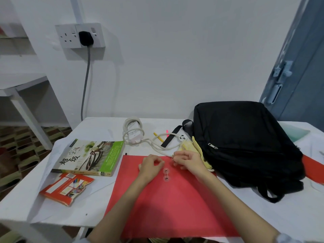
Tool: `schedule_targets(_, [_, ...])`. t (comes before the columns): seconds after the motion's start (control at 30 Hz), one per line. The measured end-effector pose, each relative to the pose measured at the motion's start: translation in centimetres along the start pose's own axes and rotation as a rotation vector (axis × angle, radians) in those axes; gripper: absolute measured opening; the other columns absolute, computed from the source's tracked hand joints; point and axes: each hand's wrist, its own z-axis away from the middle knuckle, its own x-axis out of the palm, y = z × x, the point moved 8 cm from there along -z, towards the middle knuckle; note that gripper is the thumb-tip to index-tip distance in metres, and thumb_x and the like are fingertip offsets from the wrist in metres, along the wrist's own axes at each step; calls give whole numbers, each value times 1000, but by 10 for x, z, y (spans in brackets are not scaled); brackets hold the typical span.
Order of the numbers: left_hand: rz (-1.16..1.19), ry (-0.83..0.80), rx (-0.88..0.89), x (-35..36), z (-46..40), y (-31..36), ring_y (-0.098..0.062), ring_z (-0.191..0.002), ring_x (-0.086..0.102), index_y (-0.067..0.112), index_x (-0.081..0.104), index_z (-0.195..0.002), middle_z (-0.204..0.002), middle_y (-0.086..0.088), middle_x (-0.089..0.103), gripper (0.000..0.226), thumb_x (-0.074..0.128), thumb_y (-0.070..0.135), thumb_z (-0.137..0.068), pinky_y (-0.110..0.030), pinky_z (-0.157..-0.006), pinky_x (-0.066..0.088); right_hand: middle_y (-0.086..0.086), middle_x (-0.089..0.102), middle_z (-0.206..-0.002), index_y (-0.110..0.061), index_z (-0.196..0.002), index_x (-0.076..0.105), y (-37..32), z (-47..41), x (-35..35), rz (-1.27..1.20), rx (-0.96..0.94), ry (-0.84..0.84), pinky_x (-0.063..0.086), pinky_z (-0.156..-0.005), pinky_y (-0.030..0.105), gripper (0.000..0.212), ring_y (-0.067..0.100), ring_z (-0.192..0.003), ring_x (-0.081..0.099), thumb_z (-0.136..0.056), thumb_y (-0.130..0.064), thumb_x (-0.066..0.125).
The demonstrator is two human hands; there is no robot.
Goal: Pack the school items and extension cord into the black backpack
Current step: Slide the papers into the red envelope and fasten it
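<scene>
- On the white tabletop, a red folder lay flat directly under both hands, its near edge running off the tabletop's front edge.
- Its two round clasp buttons sat just between the hands, a little nearer than the knuckles.
- Left hand rested on the folder's far part, fingers curled inward with the tips pinched together; what it pinched, if anything, was too small to make out.
- Right hand hovered at the folder's far right corner, fingers loosely curled, seemingly nipping a thin pale string, though the blur left that grip uncertain.
- Just right of the right hand lay the black backpack, flat and zipped, with a yellow item tucked against its left side and partly hidden under it.
- Beyond the hands sat the coiled white extension cord, its cable trailing toward the right hand; a yellow pencil lay beside it, crossed by a black strap.
- Left of the folder lay a book, and nearer, a red pack of coloured pens, both well apart from the hands.
- A second red sheet showed past the backpack, mostly hidden by it.
- Small objects near the strap were too blurred to identify.
</scene>
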Motion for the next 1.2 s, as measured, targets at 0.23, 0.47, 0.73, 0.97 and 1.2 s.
schedule_targets(0.23, [631,-293,-153,-7,6,-21,-22,-97,63,1,72,-94,-107,-13,69,40,71,25,-61,-32,-91,46,-13,61,-75,-26,-86,73,5,9,27,333,-76,-145,42,-72,18,18,0,-69,52,-71,-19,78])
schedule_targets(0.47, [660,-367,-66,-4,14,-12,-5,-104,60,17,76,-67,-122,5,60,22,73,32,-51,-26,-97,43,-14,65,-80,-51,-59,66,-4,18,43,560,-207,-191,40,-96,30,28,5,-92,55,-67,-28,80])
schedule_targets(0.73, [161,-259,129,-7,13,-19,-1,-109,50,28,59,-107,-117,11,55,59,80,45,-54,-11,-93,35,-3,61,-60,-23,-62,59,-9,13,-17,443,-140,62,48,-51,27,27,13,-51,60,-81,-4,64])
schedule_targets(0.97, [-329,58,476,-29,15,12,-18,-97,64,21,68,-105,-102,6,70,31,46,20,-83,-36,-86,45,12,69,-76,-18,-79,59,-17,4,-21,207,-143,169,55,-69,33,13,24,-71,67,-85,-7,62])
schedule_targets(1.2, [-360,163,435,-66,1,44,-10,-83,59,20,62,-90,-90,10,66,17,57,36,-87,-28,-68,41,-6,62,-92,-23,-111,51,-23,12,-9,301,-265,60,48,-75,18,33,10,-85,64,-83,-24,69])
